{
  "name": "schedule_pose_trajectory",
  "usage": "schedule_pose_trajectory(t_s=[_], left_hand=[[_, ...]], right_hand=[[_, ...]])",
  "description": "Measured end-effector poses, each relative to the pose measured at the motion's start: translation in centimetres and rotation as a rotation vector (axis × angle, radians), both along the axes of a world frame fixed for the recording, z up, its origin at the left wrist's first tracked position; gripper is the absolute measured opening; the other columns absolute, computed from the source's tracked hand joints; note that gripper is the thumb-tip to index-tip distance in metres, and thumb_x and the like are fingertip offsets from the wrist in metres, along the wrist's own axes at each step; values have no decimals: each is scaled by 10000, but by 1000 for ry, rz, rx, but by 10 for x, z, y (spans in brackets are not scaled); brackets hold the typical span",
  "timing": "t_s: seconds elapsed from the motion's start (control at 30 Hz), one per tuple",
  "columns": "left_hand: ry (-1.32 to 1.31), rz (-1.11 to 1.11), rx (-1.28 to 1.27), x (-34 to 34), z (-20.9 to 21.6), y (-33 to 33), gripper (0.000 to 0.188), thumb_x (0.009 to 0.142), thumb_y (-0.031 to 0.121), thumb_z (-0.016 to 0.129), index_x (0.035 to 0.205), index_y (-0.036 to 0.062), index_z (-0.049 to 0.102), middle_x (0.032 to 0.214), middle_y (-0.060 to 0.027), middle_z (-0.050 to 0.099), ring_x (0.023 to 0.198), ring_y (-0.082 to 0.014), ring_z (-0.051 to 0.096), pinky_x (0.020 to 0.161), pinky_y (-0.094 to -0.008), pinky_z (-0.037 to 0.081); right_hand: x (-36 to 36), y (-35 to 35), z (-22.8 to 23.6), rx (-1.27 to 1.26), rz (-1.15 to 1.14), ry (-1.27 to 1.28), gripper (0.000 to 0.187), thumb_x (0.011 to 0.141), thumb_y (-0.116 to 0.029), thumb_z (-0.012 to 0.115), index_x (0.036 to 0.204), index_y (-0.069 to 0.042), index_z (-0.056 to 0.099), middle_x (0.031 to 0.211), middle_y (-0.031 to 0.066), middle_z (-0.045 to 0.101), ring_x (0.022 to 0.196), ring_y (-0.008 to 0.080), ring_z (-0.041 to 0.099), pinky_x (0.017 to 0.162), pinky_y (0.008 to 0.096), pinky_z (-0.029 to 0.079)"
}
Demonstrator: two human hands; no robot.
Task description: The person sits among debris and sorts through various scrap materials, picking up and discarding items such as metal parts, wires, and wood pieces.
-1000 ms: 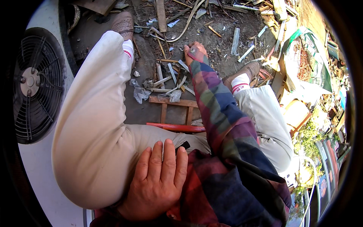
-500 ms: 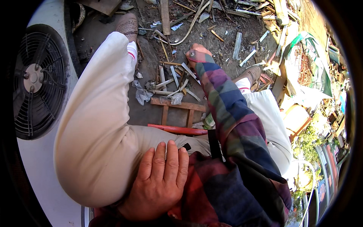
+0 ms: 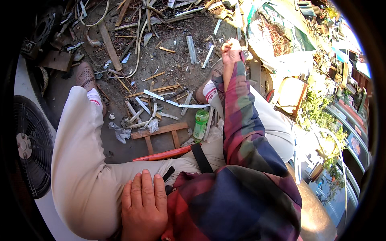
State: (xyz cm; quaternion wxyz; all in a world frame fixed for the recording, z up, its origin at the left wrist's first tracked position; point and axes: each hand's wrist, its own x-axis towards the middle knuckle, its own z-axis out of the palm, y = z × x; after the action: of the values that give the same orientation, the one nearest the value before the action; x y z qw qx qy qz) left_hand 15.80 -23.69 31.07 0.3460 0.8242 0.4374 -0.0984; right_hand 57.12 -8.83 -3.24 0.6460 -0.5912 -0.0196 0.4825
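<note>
My left hand [image 3: 145, 205] lies flat on my light trousers, fingers stretched out, with nothing in it. My right hand [image 3: 231, 51] is out at the upper right, above my right foot, at the end of a plaid sleeve. Its fingers are curled in, and whether they enclose anything is hidden. Between my legs lie white strips [image 3: 161, 97], a small wooden frame [image 3: 160, 130] and a green bottle [image 3: 200, 125]. A red bar [image 3: 165, 154] lies just in front of my lap, beside a black strap [image 3: 201, 158].
At the left stands a white unit with a black round fan grille [image 3: 32, 148]. Wood scraps and a long plank [image 3: 108, 45] litter the dirt ahead. A green and white sack [image 3: 281, 36] holding brown twigs sits at the upper right. Clear plastic [image 3: 119, 132] lies near the frame.
My right hand has risen off the littered ground and swung right, its fingers curled. My left hand still rests on my lap. The view has shifted right, showing the green bottle more fully.
</note>
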Motion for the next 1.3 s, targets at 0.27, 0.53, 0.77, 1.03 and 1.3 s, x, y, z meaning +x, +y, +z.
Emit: schedule_pose_trajectory(t_s=[0.27,0.53,0.77,1.03,1.3], left_hand=[[2,5,-21,6,1,-3,441,787,148,643,1170,-50,546,1211,-237,543,1105,-369,546,953,-498,426],[64,-69,-43,1,-10,2,390,824,163,630,1157,-30,565,1181,-219,565,1065,-340,575,925,-476,459],[88,-24,-60,8,-6,11,388,829,176,626,1156,-25,566,1182,-216,564,1064,-337,575,925,-471,465],[99,-13,-60,2,-11,8,361,843,161,606,1154,-19,571,1179,-208,569,1059,-328,584,921,-461,468],[93,-8,-22,-1,-10,8,305,851,129,545,1126,9,598,1132,-179,608,1040,-287,608,946,-420,453]], right_hand=[[239,24,46,213,-94,-123,117,879,-107,573,964,-26,571,839,89,559,745,198,543,668,307,454],[15,1,13,-229,463,-77,159,908,-131,626,993,-13,561,854,74,616,750,170,619,595,262,502],[-85,-30,-65,-87,1608,-1210,261,796,-178,661,1056,-159,650,1068,111,589,985,313,606,820,403,496],[-117,-10,-46,-141,1897,-1515,264,803,-172,603,1066,-172,597,1081,114,543,1038,307,588,823,396,500],[-172,-5,-1,-113,1496,-1265,184,940,-234,544,999,-60,529,825,122,654,779,277,654,705,367,500]])
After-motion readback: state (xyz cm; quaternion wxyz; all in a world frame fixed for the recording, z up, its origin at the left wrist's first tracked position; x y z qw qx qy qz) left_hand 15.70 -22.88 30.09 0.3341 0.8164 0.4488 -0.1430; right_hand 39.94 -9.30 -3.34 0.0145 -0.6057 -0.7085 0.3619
